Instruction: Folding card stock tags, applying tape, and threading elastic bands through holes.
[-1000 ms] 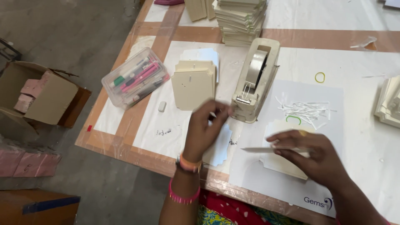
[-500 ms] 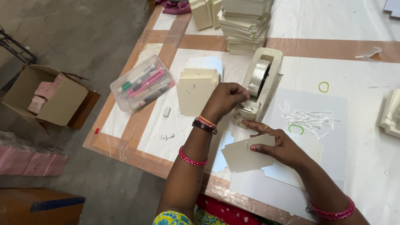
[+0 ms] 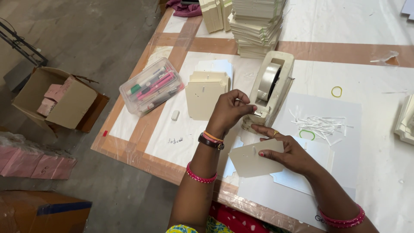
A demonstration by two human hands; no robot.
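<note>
Left hand (image 3: 230, 110) has moved onto the tape dispenser's (image 3: 269, 88) cutter end since a second ago; the right has swapped its blade for a card.
Left fingers pinched together at the tape end, likely pulling a strip. Right hand (image 3: 286, 151) grip is clamped on the beige card (image 3: 254, 160), held just below the dispenser so tape reaches it. Card stack (image 3: 206, 92) sits within reach; marker box (image 3: 151, 86) is parked aside on the counter (image 3: 379, 172).

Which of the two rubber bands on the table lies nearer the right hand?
The green band, beside the paper shreds just past the right hand. The yellow band lies farther off, right of the tape dispenser.
</note>
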